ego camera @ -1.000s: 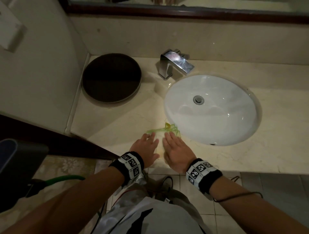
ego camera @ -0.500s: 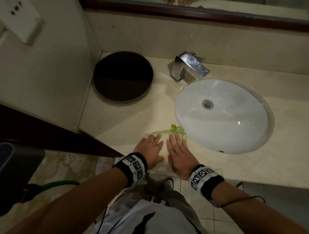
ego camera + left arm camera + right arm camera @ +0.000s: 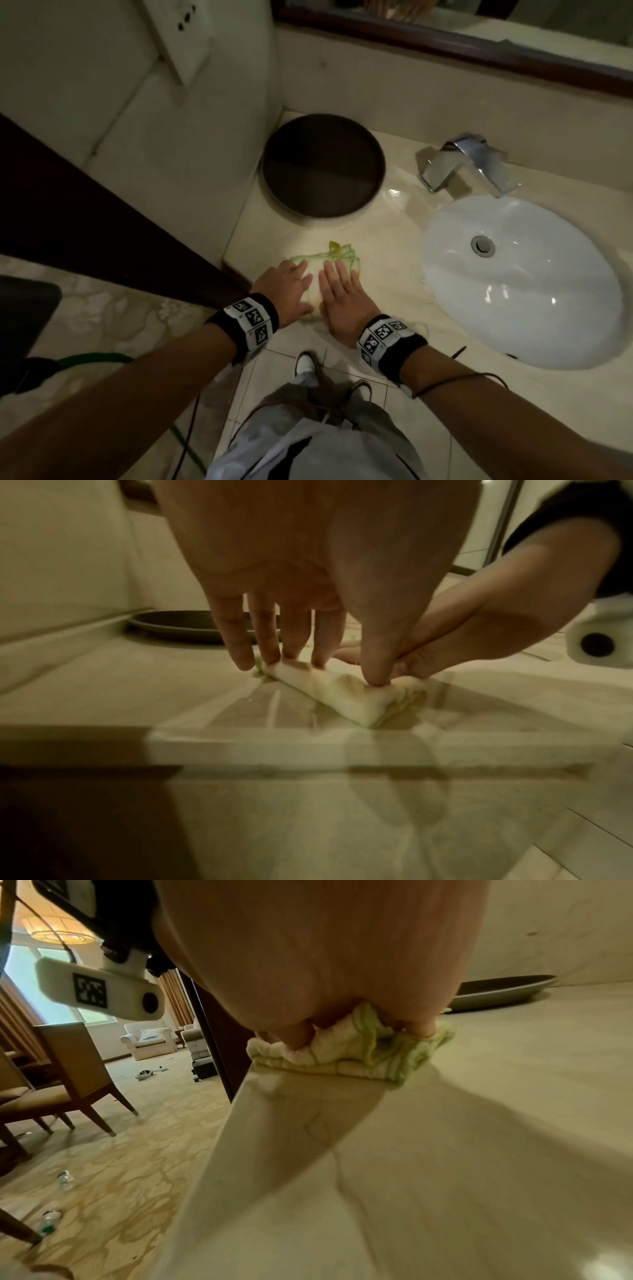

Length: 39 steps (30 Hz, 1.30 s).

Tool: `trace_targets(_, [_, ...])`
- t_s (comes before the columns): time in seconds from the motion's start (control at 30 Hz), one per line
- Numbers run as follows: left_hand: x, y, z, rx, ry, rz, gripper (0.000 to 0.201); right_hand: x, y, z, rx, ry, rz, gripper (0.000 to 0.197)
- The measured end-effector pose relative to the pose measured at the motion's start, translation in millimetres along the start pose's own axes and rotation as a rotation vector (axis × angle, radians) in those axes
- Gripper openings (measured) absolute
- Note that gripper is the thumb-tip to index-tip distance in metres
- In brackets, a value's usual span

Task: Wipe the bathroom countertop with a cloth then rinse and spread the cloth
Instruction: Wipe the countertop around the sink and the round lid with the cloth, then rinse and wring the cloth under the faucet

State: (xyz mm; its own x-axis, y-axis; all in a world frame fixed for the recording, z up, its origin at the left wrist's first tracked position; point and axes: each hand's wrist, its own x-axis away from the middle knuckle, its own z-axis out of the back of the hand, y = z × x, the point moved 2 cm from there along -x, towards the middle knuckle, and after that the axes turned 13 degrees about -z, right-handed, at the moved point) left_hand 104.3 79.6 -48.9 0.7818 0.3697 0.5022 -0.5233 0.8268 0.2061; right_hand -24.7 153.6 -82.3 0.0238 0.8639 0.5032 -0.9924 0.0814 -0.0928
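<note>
A white cloth with green stripes [image 3: 325, 258] lies bunched on the beige marble countertop [image 3: 387, 240], between the sink and the counter's left end. Both hands press on it side by side. My left hand [image 3: 289, 282] lies flat on its left part, and in the left wrist view its straight fingers [image 3: 291, 642] push down on the cloth [image 3: 342, 696]. My right hand [image 3: 339, 286] lies flat on the right part. In the right wrist view the right hand [image 3: 325, 961] covers most of the cloth [image 3: 359, 1053], which wrinkles under its fingertips.
A white oval sink [image 3: 513, 284] is sunk into the counter at the right, with a chrome faucet [image 3: 469, 164] behind it. A dark round tray [image 3: 322, 164] stands at the back left by the wall. The counter's front edge is just under my wrists.
Both hands have slid the cloth to the left, away from the sink's rim towards the counter's left end. The hands stay flat on it.
</note>
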Motion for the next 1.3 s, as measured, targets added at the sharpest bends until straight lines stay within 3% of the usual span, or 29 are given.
trace_targets(0.07, [6.9, -17.5, -0.2, 0.028, 0.011, 0.035, 0.069, -14.7, -13.7, 6.1, 0.051, -0.023, 0.01, 0.063])
trace_targets(0.17, [10.6, -30.4, 0.2, 0.031, 0.0, 0.037, 0.068, -22.9, -19.1, 11.7, 0.084, -0.035, 0.029, 0.08])
trace_targets(0.3, [13.4, -44.6, -1.3, 0.138, 0.093, 0.044, 0.059, -25.2, -14.1, 26.3, 0.066, -0.077, 0.054, 0.062])
trace_targets(0.43, [10.9, -43.0, -2.6, 0.295, 0.279, 0.125, 0.047, -26.5, -10.5, 46.7, 0.003, 0.126, 0.075, 0.048])
trace_targets(0.53, [12.8, -40.7, -1.7, 0.386, 0.364, 0.265, 0.046, -35.2, -9.7, 63.6, 0.029, 0.22, -0.032, 0.045])
trace_targets(0.63, [12.9, -38.4, -3.0, 0.479, 0.285, 0.4, 0.056, -46.1, -5.3, 71.3, 0.023, 0.165, -0.145, 0.059])
trace_targets(0.77, [4.6, -43.9, -5.7, 0.599, 0.241, 0.508, 0.069, -59.8, -1.3, 70.5, 0.042, 0.094, -0.155, 0.065])
trace_targets(0.87, [-0.4, -47.6, -5.7, 0.658, 0.244, 0.568, 0.056, -65.3, -0.9, 74.4, 0.04, 0.096, -0.151, 0.065])
trace_targets(1.03, [4.1, -46.5, -2.6, 0.729, 0.319, 0.579, 0.015, -62.7, 4.7, 79.8, 0.018, 0.108, -0.071, 0.052])
trace_targets(1.2, [5.3, -45.4, 0.0, 0.85, 0.449, 0.529, 0.024, -53.7, 24.3, 85.2, -0.255, 0.068, -0.064, 0.023])
trace_targets(1.3, [1.1, -43.0, 5.4, 0.951, 0.556, 0.488, 0.019, -52.7, 38.0, 89.8, -0.449, 0.055, -0.086, 0.022])
